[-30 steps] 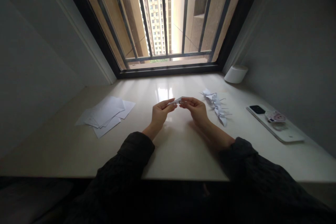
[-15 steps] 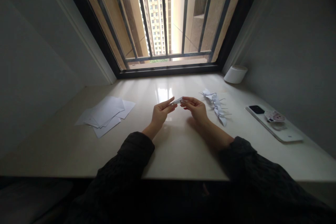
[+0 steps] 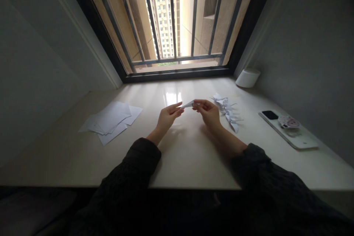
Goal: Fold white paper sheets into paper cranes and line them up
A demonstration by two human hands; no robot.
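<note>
Between my two hands, above the middle of the pale sill, is a small folded piece of white paper (image 3: pixel 188 104), narrow and pointed. My left hand (image 3: pixel 169 115) pinches its left end between thumb and fingers. At the other end, my right hand (image 3: pixel 208 112) grips it with thumb and fingertips, which hide part of the folds. Just right of my right hand stand several folded white paper cranes (image 3: pixel 227 110) in a row. Loose sheets of white paper (image 3: pixel 112 118) lie overlapping in a pile to the left.
A white phone (image 3: pixel 297 138) with a cartoon grip lies at the right. A white cylindrical object (image 3: pixel 248 77) stands in the far right corner. Behind the sill (image 3: pixel 179 169) is a dark-framed window (image 3: pixel 177 77) with bars; walls flank both sides.
My hands have drawn slightly apart, the left one moving a little left and the right one right. More of the folded paper now shows between them.
</note>
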